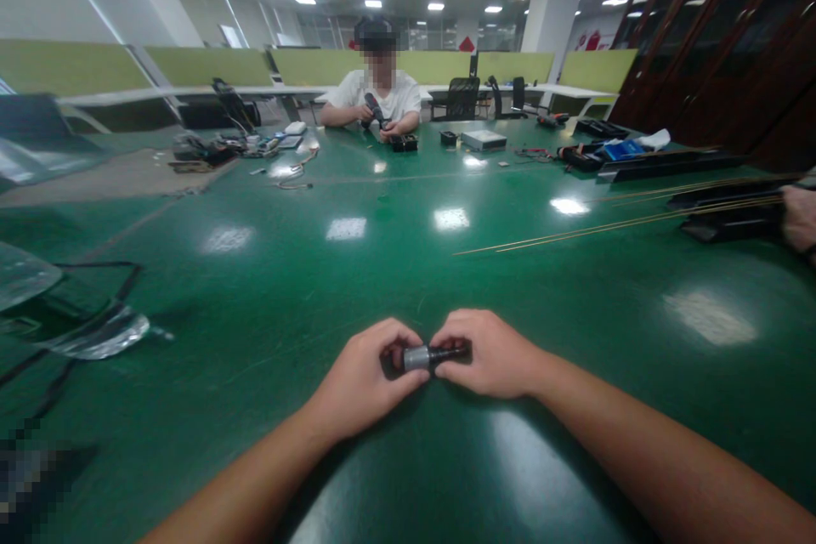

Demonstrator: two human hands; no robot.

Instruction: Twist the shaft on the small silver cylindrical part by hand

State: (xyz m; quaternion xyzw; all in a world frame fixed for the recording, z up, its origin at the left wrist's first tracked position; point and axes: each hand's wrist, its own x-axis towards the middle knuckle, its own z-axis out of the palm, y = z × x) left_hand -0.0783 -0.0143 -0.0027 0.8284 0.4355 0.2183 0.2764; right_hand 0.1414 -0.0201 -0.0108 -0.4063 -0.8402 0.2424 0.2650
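Observation:
A short cylinder (416,358) with a silver-grey body and dark ends lies crosswise between my two hands, just above or on the green tabletop (382,272); its exact kind I cannot make out. Around its grey part, my left hand (376,365) is closed, with the thumb below and fingers above. My right hand (488,353) pinches the narrower black end (450,354) on the right. The fingertips of both hands nearly meet in the middle. Part of each end is covered by the curled fingers.
Clear plastic wrapping (95,331) lies at the left. Thin rods (574,231) and black channel pieces (720,221) extend from the right, near another person's hand (800,217). Across the table a person (382,98) holds a dark tool. Tools and cables (217,149) lie far left.

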